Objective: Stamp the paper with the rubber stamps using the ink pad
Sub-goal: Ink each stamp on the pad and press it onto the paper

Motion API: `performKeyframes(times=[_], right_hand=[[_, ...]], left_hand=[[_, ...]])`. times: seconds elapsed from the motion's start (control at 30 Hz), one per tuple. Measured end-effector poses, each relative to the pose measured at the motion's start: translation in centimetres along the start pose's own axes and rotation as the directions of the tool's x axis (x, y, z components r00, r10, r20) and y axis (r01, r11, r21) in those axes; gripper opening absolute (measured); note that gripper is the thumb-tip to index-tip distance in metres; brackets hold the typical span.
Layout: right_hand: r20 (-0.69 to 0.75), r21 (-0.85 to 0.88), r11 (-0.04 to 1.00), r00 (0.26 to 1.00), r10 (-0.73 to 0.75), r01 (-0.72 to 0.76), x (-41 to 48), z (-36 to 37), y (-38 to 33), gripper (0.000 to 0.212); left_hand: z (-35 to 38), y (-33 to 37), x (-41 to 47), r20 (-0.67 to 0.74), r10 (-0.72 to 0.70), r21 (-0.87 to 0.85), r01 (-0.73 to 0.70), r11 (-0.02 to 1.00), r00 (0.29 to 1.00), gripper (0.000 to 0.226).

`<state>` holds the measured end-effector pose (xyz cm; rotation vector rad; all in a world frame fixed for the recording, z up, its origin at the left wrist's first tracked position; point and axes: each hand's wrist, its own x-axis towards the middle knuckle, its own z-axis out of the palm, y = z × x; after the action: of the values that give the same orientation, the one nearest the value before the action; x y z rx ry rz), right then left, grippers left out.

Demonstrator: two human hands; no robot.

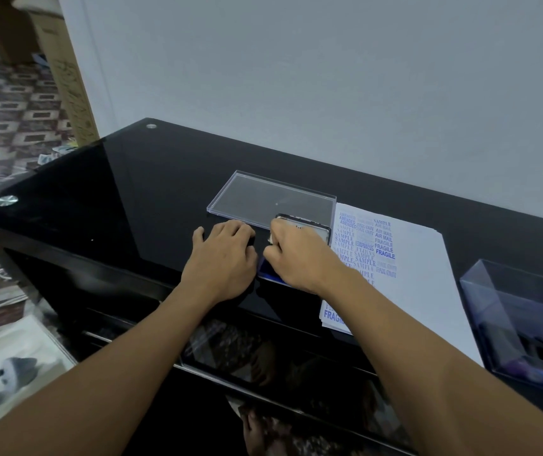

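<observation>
The ink pad (268, 273) lies on the black glass table (125, 199), its blue pad showing between my hands. Its metal lid (309, 227) stands tilted up behind. My right hand (296, 258) is over the pad, with thumb and fingers pinching the lid's left edge. My left hand (222, 261) rests on the table beside the pad, thumb spread, fingers curled down against the pad's left side. The white paper (421, 278) lies to the right, with several blue stamped words on its left half. No rubber stamp is visible in either hand.
A clear plastic lid (263, 195) lies flat behind the ink pad. A clear box (523, 317) with dark stamps inside stands at the right, on the paper's corner. The wall runs close behind the table. A cardboard box (66, 77) stands on the floor at the left.
</observation>
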<state>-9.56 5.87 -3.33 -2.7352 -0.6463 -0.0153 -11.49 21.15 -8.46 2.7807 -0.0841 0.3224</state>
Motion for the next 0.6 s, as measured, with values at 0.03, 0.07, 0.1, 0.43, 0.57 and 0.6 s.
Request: performKeyframes(times=[0.03, 0.07, 0.1, 0.43, 0.57, 0.6], right_hand=[[-0.017, 0.0, 1.0, 1.0, 0.006, -0.006, -0.2, 0.1, 0.0, 0.012], [-0.026, -0.004, 1.0, 1.0, 0.008, -0.008, -0.2, 0.1, -0.1, 0.012], [-0.023, -0.01, 1.0, 1.0, 0.004, -0.005, 0.0, 0.1, -0.1, 0.013], [0.032, -0.025, 0.999, 0.999, -0.021, 0.021, 0.9, -0.1, 0.0, 0.02], [-0.032, 0.014, 1.0, 0.999, -0.008, 0.008, -0.4, 0.3, 0.4, 0.014], [-0.036, 0.016, 1.0, 0.999, -0.007, 0.008, -0.5, 0.3, 0.3, 0.016]], left_hand=[[0.0, 0.0, 0.0, -0.002, 0.001, 0.0, -0.001, 1.0, 1.0, 0.028], [0.0, 0.0, 0.0, -0.007, 0.002, -0.002, -0.002, 1.0, 1.0, 0.028], [0.0, 0.0, -0.1, -0.013, 0.003, -0.003, -0.003, 1.0, 1.0, 0.028], [0.0, 0.0, 0.0, -0.008, -0.002, -0.005, 0.002, 1.0, 1.0, 0.028], [0.0, 0.0, 0.0, -0.003, 0.003, -0.007, -0.003, 1.0, 1.0, 0.028], [0.0, 0.0, 0.0, -0.004, 0.004, -0.007, -0.004, 1.0, 1.0, 0.027]])
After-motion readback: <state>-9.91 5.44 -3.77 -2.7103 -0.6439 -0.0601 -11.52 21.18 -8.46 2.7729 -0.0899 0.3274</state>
